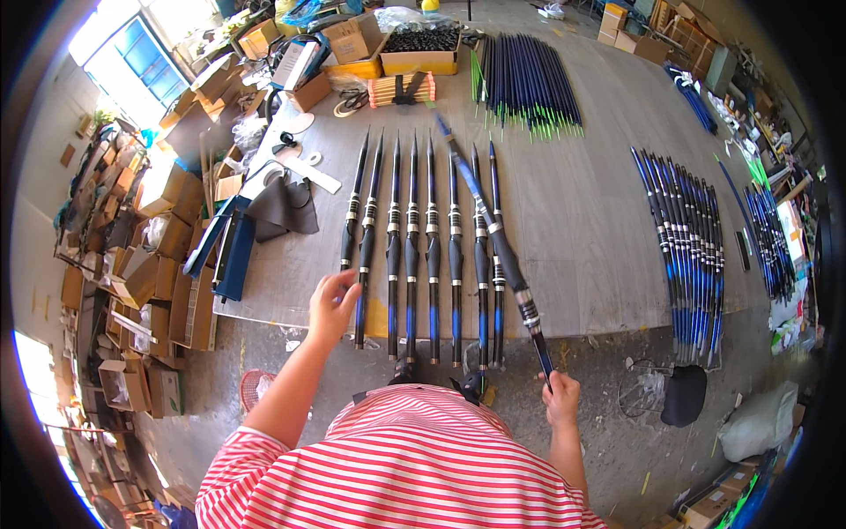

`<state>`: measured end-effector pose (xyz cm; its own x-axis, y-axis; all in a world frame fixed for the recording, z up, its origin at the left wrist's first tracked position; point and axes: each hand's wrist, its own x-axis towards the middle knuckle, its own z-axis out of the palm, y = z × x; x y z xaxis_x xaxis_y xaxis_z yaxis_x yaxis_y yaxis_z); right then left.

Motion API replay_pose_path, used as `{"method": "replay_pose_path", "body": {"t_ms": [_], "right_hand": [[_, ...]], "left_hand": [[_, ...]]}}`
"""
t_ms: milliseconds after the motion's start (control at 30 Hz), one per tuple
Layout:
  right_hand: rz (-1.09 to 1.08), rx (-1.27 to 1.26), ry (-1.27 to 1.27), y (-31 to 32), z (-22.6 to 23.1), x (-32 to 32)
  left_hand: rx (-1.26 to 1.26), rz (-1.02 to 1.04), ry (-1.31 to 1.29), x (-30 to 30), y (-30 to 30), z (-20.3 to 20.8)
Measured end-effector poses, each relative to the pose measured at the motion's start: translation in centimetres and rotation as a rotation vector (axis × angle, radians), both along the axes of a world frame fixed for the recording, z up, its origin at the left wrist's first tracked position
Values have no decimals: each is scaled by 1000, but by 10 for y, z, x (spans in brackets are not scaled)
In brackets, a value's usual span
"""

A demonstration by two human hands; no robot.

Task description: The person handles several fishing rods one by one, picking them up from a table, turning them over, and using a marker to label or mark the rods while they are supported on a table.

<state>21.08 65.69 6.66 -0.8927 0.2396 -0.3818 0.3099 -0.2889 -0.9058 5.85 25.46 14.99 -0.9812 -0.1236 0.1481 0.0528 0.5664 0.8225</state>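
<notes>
My right hand [561, 398] is closed round the lower end of a blue and black fishing rod [496, 231], which slants up and leftward over the table. Its upper part passes in front of the right end of a row of similar fishing rods [411, 229]. These lie side by side, tips pointing away from me, butts reaching past the near table edge. At the left end of that row, my left hand [333, 307] is held with fingers loosely bent and apart, nothing seen in it. Whether its fingertips touch the leftmost rod [352, 216] I cannot tell.
Toward the back lies a bundle of dark, green-tipped rods [531, 84], beside a box of black parts [421, 51]. More rods [690, 247] lie along the right. A blue tool [233, 251] and dark cloth [286, 207] sit at left. Cardboard boxes [159, 194] crowd the left side.
</notes>
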Motion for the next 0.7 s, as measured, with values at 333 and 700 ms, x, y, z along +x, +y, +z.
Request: {"method": "replay_pose_path", "body": {"t_ms": [333,700], "right_hand": [[29,2,108,24,80,30],[31,-168,70,8,62,47]], "left_hand": [[1204,-171,-312,-31,29,54],[1041,143,-427,-30,11,39]]}}
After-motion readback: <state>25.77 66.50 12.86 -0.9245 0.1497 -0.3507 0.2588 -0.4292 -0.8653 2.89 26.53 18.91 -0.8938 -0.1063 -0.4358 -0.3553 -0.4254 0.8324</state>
